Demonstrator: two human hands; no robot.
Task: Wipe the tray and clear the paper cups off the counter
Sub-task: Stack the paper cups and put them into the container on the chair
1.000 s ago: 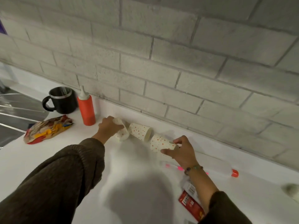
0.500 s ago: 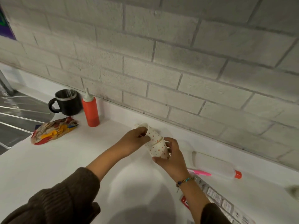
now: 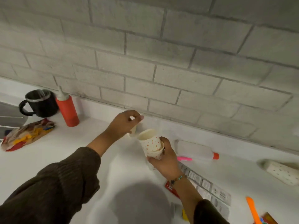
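Right grip [image 3: 165,159] wraps two nested white cups [image 3: 151,145], orange-dotted; left grip [image 3: 123,124] curled round another cup [image 3: 133,130].

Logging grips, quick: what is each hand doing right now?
Left hand: fingers curled round a paper cup, which is mostly hidden.
Right hand: holding two stacked cups.

One view is taken from the person's head, above the front edge of the white counter [image 3: 69,139]. The counter is looked down on from close by, within reach of the arms [image 3: 56,183] that enter from the lower edge. The camera is faced forward, toward the brick wall [image 3: 161,62] behind the counter. The frame is tilted, so the counter's back edge slopes down to the right.
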